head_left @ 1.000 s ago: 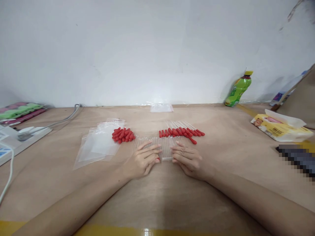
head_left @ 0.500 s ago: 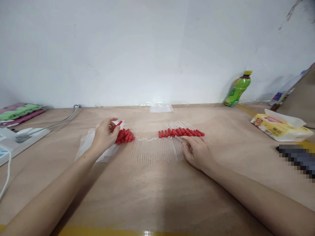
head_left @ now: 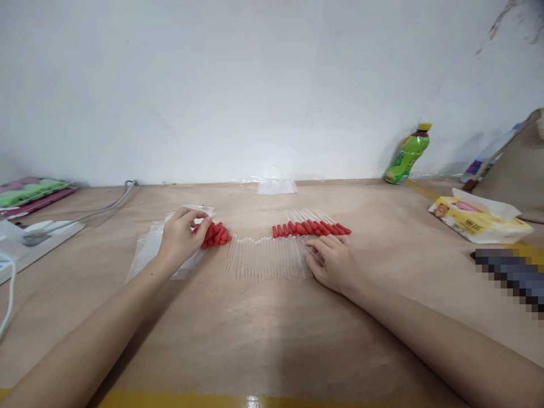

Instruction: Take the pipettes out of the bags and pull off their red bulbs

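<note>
My left hand (head_left: 182,231) is closed in a pinch, thumb against index finger, beside a heap of red rubber bulbs (head_left: 219,235). Red shows inside the curl of its fingers, seemingly a bulb, mostly hidden. A row of clear, thin dropper tubes (head_left: 267,258) lies side by side between the hands. At the row's right end my right hand (head_left: 334,260) has thumb and fingers closed on a clear tube, barely visible at the fingertips. Just behind lie several droppers with red bulbs (head_left: 312,228) fitted, their clear stems pointing toward the wall.
Clear plastic bags (head_left: 147,255) lie under my left hand, and another small bag (head_left: 277,187) by the wall. To the right are a green bottle (head_left: 408,156), a tissue pack (head_left: 480,221) and a blurred dark object (head_left: 510,275). A power strip (head_left: 63,232) with cables sits left.
My left hand has turned its fingers, and the red bulb that stuck out of the pinch is now mostly hidden. My right hand has shifted slightly left along the tubes.
</note>
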`<state>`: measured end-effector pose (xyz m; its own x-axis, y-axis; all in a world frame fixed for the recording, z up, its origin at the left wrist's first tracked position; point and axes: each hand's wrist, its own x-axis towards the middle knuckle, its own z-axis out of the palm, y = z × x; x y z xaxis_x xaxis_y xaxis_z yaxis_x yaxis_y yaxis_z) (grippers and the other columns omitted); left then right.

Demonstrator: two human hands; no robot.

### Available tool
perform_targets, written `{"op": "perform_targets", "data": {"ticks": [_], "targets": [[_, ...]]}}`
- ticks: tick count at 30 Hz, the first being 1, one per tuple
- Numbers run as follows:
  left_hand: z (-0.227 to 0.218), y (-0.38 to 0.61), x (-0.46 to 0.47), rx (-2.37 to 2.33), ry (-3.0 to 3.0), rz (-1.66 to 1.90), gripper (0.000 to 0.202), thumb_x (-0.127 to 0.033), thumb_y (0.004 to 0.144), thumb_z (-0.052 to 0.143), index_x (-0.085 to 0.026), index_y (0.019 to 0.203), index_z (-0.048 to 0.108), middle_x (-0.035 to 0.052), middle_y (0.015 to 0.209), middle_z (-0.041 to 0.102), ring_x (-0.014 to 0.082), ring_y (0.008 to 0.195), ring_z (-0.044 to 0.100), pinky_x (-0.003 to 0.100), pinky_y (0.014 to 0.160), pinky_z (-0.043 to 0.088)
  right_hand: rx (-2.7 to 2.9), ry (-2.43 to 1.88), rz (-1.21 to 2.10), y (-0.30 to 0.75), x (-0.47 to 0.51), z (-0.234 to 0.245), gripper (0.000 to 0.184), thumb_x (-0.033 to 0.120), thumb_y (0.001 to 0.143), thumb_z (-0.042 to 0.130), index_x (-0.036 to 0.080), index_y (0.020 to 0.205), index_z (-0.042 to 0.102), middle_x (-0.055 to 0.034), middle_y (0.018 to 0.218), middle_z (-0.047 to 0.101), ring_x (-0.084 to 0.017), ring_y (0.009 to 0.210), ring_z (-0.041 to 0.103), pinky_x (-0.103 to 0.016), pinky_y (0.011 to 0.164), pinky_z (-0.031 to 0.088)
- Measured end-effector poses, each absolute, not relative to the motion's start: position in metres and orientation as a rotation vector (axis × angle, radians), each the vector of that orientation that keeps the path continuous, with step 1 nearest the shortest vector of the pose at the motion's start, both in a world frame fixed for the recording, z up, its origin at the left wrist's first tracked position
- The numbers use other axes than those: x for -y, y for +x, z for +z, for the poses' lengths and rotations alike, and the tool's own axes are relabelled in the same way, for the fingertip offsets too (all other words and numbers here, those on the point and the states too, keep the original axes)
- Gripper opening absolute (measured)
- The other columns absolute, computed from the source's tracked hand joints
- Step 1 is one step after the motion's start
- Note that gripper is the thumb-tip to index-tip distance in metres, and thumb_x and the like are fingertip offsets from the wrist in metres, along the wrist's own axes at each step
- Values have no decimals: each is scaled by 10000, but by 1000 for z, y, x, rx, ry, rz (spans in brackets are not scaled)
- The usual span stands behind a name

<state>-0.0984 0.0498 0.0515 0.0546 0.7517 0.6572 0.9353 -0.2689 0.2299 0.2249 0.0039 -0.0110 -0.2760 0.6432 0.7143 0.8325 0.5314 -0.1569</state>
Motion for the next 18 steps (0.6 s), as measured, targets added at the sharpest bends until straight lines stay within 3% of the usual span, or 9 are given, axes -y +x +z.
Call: {"op": "perform_targets", "data": {"ticks": [4, 8, 15, 18], "targets": [[46, -69, -39, 1404, -2205, -1061, 169, -296, 808, 491, -182, 791, 615, 33, 801, 586, 166, 790, 546, 285, 750, 428, 2090, -1201, -317, 224, -1, -9, 229, 369, 806, 520, 182, 878, 632, -30, 795, 649, -167, 745, 537, -336, 767, 297], [35, -29, -38, 1295, -2481, -880, 175, -298, 824, 478, -182, 814, 609, 43, 865, 564, 171, 842, 520, 301, 768, 423, 2142, -1174, -287, 225, 0, -8, 312, 452, 810, 504, 188, 916, 634, -43, 850, 645, -178, 778, 514, -348, 772, 292], [35, 17, -69, 1767, -2635, -712, 340, -522, 672, 591, -187, 709, 635, 60, 834, 555, 252, 944, 497, 363, 818, 398, 2086, -1134, -254, 226, -1, -7, 245, 402, 820, 514, 203, 901, 632, -21, 813, 646, -164, 761, 497, -333, 756, 292], [34, 21, -82, 1923, -2699, -712, 338, -517, 625, 615, -181, 593, 628, 44, 701, 569, 233, 838, 539, 320, 733, 414, 2044, -1130, -273, 226, -1, -5, 219, 372, 820, 516, 199, 876, 638, -25, 786, 637, -161, 752, 493, -324, 739, 298]]}}
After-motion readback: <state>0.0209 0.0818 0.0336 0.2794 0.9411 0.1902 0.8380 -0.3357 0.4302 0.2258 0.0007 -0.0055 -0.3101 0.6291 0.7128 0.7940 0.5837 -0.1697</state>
